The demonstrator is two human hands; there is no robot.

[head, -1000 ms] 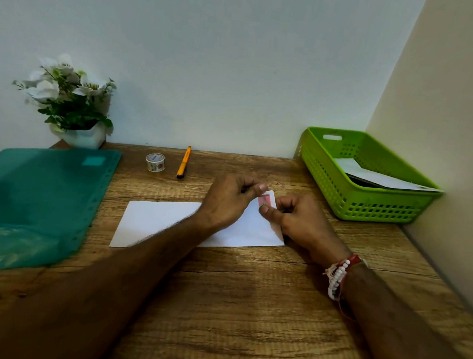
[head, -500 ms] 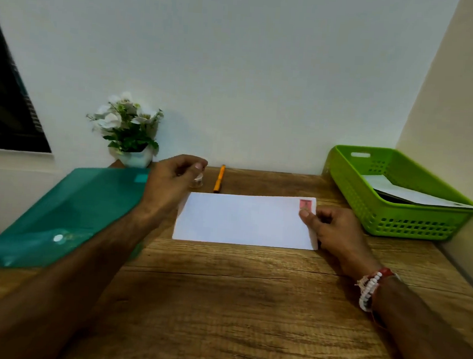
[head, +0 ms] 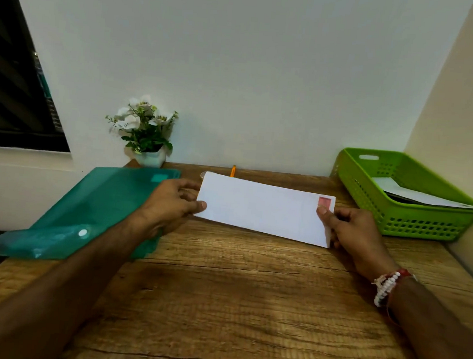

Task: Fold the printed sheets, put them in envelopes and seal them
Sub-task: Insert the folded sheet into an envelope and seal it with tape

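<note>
A long white envelope (head: 264, 208) with a red stamp (head: 324, 201) at its right end is held tilted above the wooden desk. My left hand (head: 171, 202) pinches its left end, thumb on the front face. My right hand (head: 350, 230) grips its right end, thumb just below the stamp. More white envelopes or sheets (head: 415, 195) lie in the green basket (head: 396, 217) at the right.
A teal plastic folder (head: 91, 213) lies at the desk's left, overhanging the edge. A potted white flower (head: 145, 132) stands at the back left. An orange pen (head: 233, 171) and a small tape roll, mostly hidden behind the envelope, lie near the wall. Walls close in behind and right.
The envelope lay flat on the desk before; now both hands hold it lifted. My left hand came back from near the tape roll and took the left end. The camera view rose.
</note>
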